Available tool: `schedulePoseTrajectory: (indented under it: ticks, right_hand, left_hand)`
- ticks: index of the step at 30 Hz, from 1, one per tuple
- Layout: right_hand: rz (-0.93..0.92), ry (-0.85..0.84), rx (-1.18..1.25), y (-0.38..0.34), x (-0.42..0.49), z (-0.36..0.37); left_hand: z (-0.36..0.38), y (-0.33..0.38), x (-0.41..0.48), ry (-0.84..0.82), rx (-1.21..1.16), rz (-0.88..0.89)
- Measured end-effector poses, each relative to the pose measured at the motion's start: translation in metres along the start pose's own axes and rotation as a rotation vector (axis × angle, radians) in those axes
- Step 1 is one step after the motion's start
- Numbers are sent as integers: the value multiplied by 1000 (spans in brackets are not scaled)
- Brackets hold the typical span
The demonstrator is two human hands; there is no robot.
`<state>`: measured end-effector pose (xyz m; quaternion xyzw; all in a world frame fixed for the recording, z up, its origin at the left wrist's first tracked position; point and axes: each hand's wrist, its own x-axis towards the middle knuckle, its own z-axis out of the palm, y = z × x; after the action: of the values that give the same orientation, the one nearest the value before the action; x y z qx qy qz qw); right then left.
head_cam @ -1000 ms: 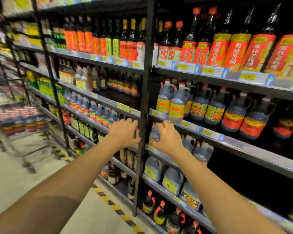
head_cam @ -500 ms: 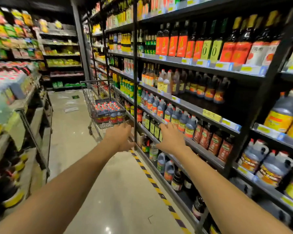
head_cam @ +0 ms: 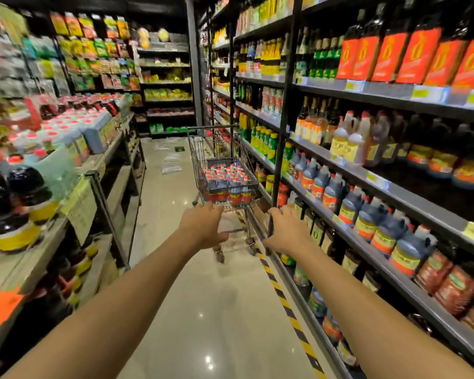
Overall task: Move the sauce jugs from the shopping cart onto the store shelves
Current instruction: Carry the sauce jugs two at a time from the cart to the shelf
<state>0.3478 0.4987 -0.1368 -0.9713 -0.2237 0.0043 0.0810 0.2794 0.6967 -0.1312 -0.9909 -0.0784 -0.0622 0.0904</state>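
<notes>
A glossy aisle floor (head_cam: pixel 192 310) runs between stocked store shelves (head_cam: pixel 386 90) at three o'clock and blurred racks (head_cam: pixel 104 157) at nine; at twelve the shopping cart (head_cam: pixel 195 149) holds red-capped sauce jugs (head_cam: pixel 225 184), its lower frame partly hidden behind the left hand (head_cam: pixel 203 228); that and the right hand (head_cam: pixel 288 232) are loosely spread, holding nothing.

Bright aisle, blurred edges, floor (head_cam: pixel 203 310) glare
</notes>
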Motion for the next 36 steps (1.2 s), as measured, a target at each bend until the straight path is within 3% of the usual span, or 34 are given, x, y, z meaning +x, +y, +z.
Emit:
schedulePoseTrajectory:
  ticks: [19, 29, 36]
  right_hand:
    - [-91, -74, -9, -35, 398, 44]
    - [-25, -66, 17, -78, 615, 46]
    - [57, -121, 46, -60, 732, 70]
  left_hand:
    - [83, -141, 338, -83, -9, -154]
    - [123, -246, 548, -66, -74, -101]
    - [175, -266, 670, -122, -53, -32]
